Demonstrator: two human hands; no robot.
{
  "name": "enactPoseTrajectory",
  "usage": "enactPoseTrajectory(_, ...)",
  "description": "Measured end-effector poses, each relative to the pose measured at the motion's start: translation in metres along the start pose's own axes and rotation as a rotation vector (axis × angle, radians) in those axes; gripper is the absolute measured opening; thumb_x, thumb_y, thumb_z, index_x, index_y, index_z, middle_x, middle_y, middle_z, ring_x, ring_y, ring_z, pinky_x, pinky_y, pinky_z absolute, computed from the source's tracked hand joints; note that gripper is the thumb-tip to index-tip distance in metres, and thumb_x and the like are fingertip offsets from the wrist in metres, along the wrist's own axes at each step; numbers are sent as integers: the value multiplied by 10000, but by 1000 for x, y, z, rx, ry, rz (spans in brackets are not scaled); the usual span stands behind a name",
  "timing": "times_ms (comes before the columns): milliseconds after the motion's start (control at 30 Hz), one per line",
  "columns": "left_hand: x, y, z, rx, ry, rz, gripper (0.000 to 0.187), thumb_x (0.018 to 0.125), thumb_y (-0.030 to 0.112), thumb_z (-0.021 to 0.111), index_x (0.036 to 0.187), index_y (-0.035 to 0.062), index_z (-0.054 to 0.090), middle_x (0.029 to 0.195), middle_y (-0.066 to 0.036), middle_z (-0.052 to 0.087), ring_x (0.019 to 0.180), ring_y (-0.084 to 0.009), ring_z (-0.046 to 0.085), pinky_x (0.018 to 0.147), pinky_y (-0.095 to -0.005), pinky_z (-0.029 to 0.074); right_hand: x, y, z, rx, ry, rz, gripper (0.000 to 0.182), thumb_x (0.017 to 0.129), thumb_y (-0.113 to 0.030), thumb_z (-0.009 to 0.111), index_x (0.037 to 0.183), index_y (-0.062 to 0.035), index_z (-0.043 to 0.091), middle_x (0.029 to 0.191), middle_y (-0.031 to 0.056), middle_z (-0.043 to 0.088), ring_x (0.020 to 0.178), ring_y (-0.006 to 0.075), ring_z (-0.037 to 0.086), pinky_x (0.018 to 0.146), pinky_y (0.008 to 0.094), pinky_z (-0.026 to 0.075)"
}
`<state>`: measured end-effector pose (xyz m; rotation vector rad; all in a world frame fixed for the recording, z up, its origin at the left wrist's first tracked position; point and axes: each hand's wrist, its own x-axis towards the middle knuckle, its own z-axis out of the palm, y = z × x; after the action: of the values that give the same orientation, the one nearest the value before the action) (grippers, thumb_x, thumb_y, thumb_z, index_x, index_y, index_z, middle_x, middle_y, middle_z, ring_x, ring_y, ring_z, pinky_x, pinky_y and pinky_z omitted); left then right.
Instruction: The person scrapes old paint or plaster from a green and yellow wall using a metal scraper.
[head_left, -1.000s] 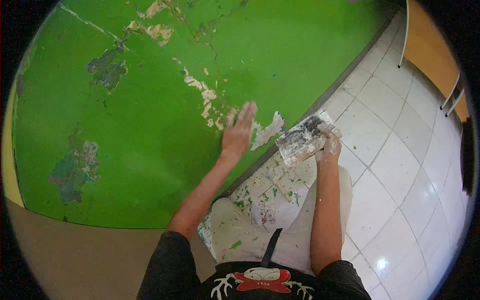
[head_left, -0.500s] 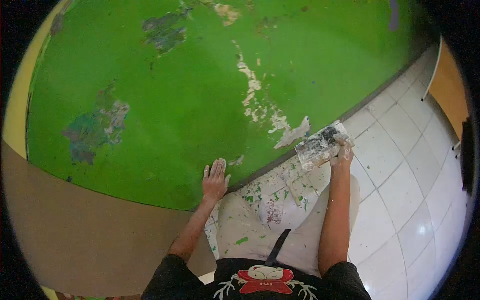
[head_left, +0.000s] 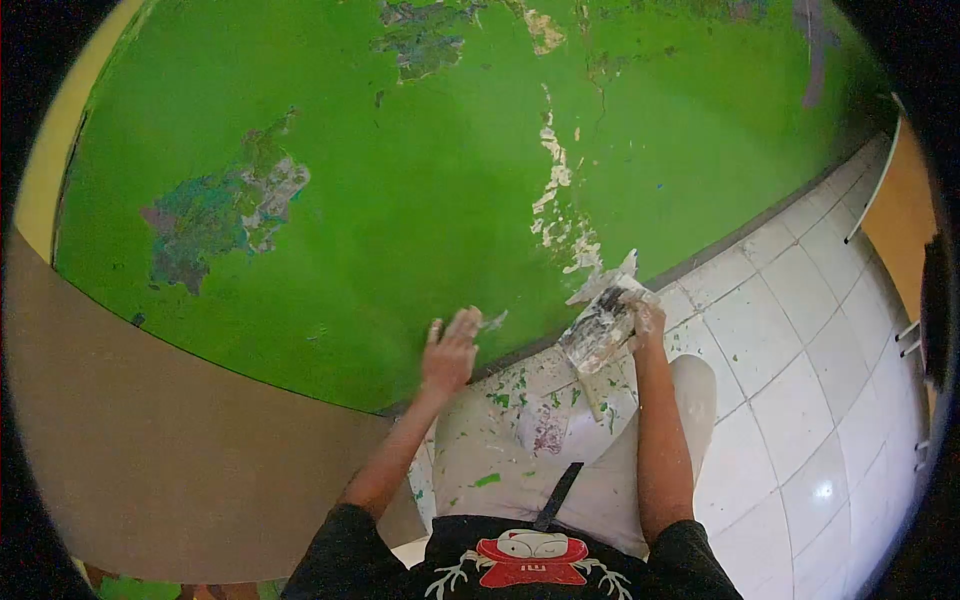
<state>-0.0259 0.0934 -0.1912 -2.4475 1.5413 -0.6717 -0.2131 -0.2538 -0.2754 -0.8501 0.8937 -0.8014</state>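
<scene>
- In the head view, a smeared flat plate (head_left: pixel 592 335) is gripped at its right-hand edge by the right hand (head_left: pixel 647 318), and is held near the base of the green wall (head_left: pixel 420 230).
- The left hand (head_left: pixel 450 352) is held open, fingers extended, by the wall's lower edge; whether the wall is touched cannot be told.
- Above the plate, the wall is marked by pale patches (head_left: pixel 556 175).
- Green flakes (head_left: pixel 487 480) are scattered over the trousers (head_left: pixel 490 450).
</scene>
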Motion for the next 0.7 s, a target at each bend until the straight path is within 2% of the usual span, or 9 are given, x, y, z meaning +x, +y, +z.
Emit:
enactPoseTrajectory(100, 5, -15, -10, 131, 118, -152, 687, 975, 459, 550, 1571, 212, 316, 1642, 27, 269, 1501, -179, 257, 1191, -597, 182, -37, 5, 14, -260, -187, -335, 213, 830, -139, 689, 975, 6, 748, 939, 95, 724, 787, 206, 648, 728, 348, 508)
enactPoseTrajectory(233, 15, -19, 14, 120, 219, -126, 696, 909, 518, 637, 1517, 259, 417, 1581, -47, 366, 1455, -272, 341, 1115, -729, 180, -65, 78, 72, -564, 31, -176, 309, 866, -213, 672, 1079, 9, 695, 1003, 112, 710, 851, 217, 629, 763, 360, 504)
enactPoseTrajectory(300, 19, -14, 18, 232, 336, -108, 688, 934, 613, 556, 1548, 436, 300, 1666, 17, 179, 1537, -251, 134, 1159, -699, 81, -113, 80, 104, -767, 4, -262, 319, 886, -250, 669, 1077, 4, 652, 1003, 117, 685, 869, 235, 617, 791, 366, 498)
enactPoseTrajectory(333, 20, -13, 19, 228, 330, -105, 688, 934, 613, 556, 1548, 436, 300, 1666, 17, 179, 1537, -251, 134, 1159, -699, 81, -139, 76, 118, -810, -57, -334, 333, 891, -265, 674, 1085, 3, 631, 1011, 130, 674, 880, 259, 617, 821, 376, 496)
enactPoseTrajectory(400, 18, -15, 19, 282, 309, -114, 676, 925, 627, 561, 1532, 487, 299, 1667, -3, 164, 1542, -269, 100, 1161, -703, 49, -159, 138, 157, -264, 101, -255, 330, 884, -224, 694, 1080, 33, 632, 1024, 160, 679, 938, 310, 623, 891, 404, 474)
enactPoseTrajectory(533, 12, -22, 22, 309, 298, -86, 674, 923, 615, 573, 1529, 482, 312, 1664, 25, 182, 1542, -251, 104, 1165, -699, 21, -205, 92, 214, -190, 122, -26, 352, 911, -118, 585, 1213, 54, 639, 1059, 227, 682, 1035, 383, 625, 949, 498, 447)
enactPoseTrajectory(600, 1, -31, 23, 406, 233, -68, 666, 921, 594, 589, 1523, 487, 325, 1658, 63, 199, 1543, -239, 95, 1171, -686, 4, -206, 117, 233, -350, 219, -288, 491, 891, -50, 573, 1365, 69, 522, 1256, 265, 593, 1248, 396, 507, 1111, 485, 332)
enactPoseTrajectory(633, -6, -33, 23, 399, 226, -63, 666, 921, 594, 589, 1523, 487, 325, 1658, 63, 199, 1543, -239, 95, 1171, -686, 4, -204, 125, 239, -253, 176, -251, 568, 890, -43, 557, 1433, 72, 437, 1392, 289, 482, 1329, 428, 418, 1141, 465, 310)
enactPoseTrajectory(700, -19, -32, 25, 262, 108, -82, 547, 886, 523, 666, 1402, 393, 540, 1442, 10, 489, 1324, -286, 437, 1127, -731, 108, -205, 131, 245, -272, 229, -310, 557, 890, -44, 553, 1421, 83, 441, 1373, 282, 487, 1334, 419, 415, 1132, 458, 322)
